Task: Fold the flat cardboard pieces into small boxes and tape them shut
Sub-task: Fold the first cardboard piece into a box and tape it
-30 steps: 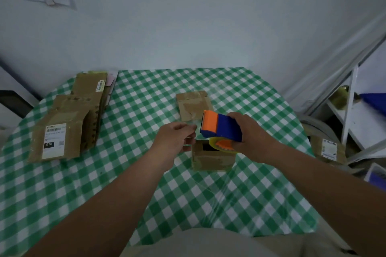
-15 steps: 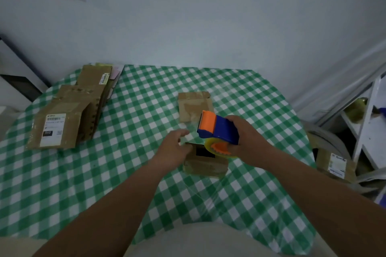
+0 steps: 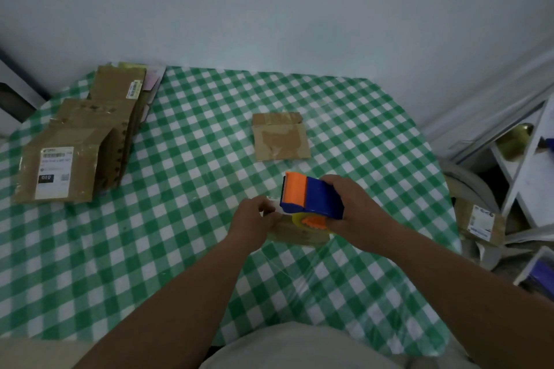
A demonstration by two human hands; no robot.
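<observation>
A small folded cardboard box (image 3: 299,234) sits on the green checked table (image 3: 186,219), mostly hidden under my hands. My right hand (image 3: 356,213) grips a blue and orange tape dispenser (image 3: 311,196) held low over the box top. My left hand (image 3: 254,219) pinches the clear tape end at the box's left edge, just beside the dispenser's orange mouth. Beyond the box lies a flat cardboard piece (image 3: 280,136).
A stack of flattened cardboard boxes (image 3: 78,141) with a white label lies at the table's left side. To the right, off the table, stand a white shelf frame (image 3: 527,165) and a labelled box (image 3: 479,222) on the floor. A wall runs close behind the table.
Both hands have come down onto the small box. The dispenser now sits low over its top and the left hand presses the tape end at the left edge. The camera tilted down.
</observation>
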